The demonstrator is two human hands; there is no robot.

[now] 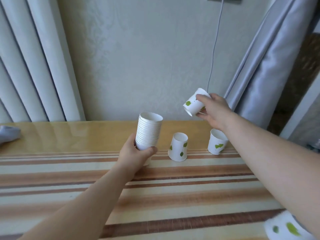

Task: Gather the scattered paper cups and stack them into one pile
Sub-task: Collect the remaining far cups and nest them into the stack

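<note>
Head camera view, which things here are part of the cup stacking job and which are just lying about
Part of the job:
stack of cups in the left hand
single cup in the right hand
upside-down cup on the table
upright cup
blurred cup at the near right edge

Just lying about:
grey cloth at far left
curtains
hanging cable

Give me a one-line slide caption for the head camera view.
Left hand holds the cup stack while right hand lifts a leaf-print cup; two cups remain on the striped table.
</note>
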